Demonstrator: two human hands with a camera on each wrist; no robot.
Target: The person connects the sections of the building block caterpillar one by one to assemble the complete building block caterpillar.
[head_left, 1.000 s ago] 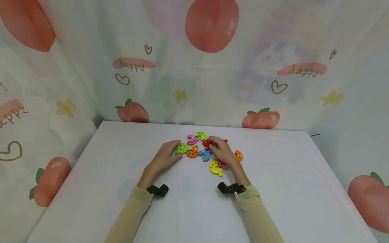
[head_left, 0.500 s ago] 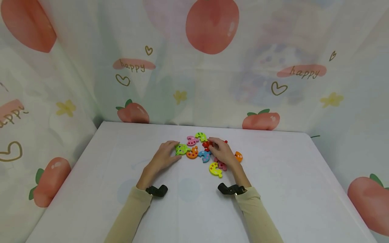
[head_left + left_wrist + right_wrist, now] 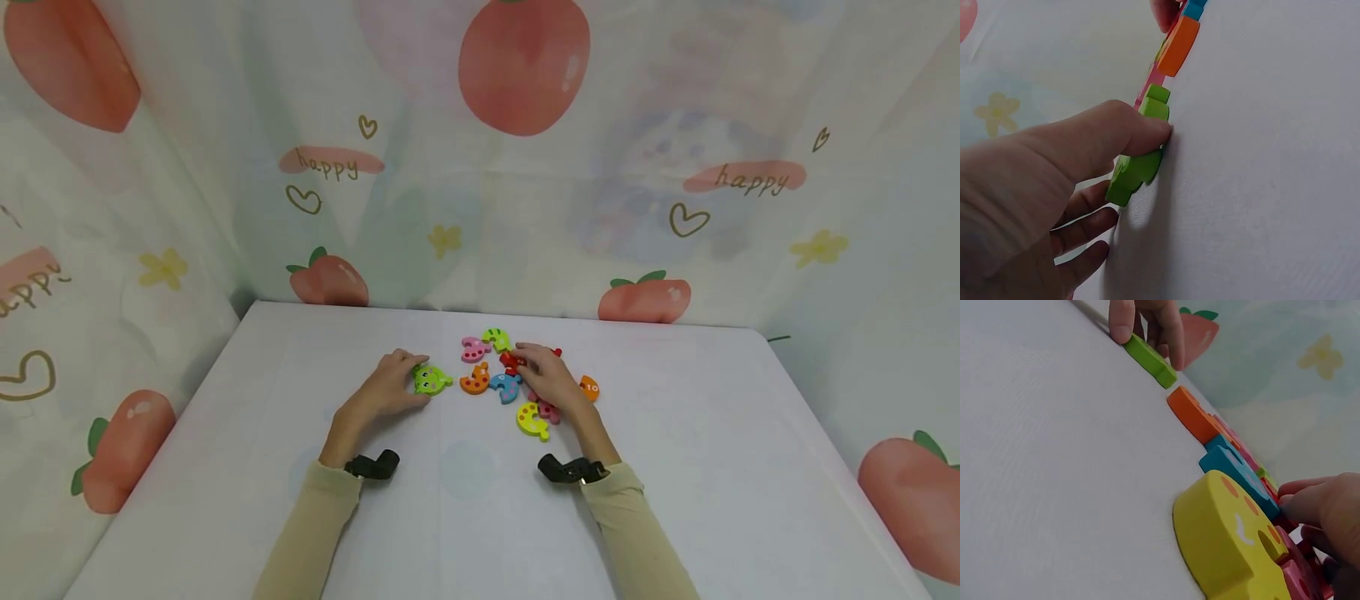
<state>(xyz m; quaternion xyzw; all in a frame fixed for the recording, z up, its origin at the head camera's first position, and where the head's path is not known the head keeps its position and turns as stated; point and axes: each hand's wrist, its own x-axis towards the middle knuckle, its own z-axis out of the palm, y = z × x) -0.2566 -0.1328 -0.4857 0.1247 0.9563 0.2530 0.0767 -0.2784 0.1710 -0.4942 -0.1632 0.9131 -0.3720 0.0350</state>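
Observation:
My left hand (image 3: 382, 387) holds a green puzzle piece with an animal face (image 3: 431, 380) between thumb and fingers. In the left wrist view the thumb presses on the edge of that green piece (image 3: 1141, 165), which stays at the tabletop. My right hand (image 3: 553, 379) is over the right part of the cluster, its thumb and fingertips at a red puzzle piece (image 3: 510, 362) that it partly covers. Between the hands lie an orange spotted piece (image 3: 474, 381) and a blue piece (image 3: 506, 387), touching each other.
Behind them lie a pink piece (image 3: 474, 349) and a green striped piece (image 3: 497, 337). A yellow piece (image 3: 532, 420) and a dark pink one (image 3: 549, 410) sit near my right wrist. An orange piece marked 10 (image 3: 589, 387) lies right of it. A patterned curtain (image 3: 525, 208) hangs behind the table.
My left hand has moved left with the green face piece, opening a gap between it and the orange spotted piece. The right hand stays in about the same place.

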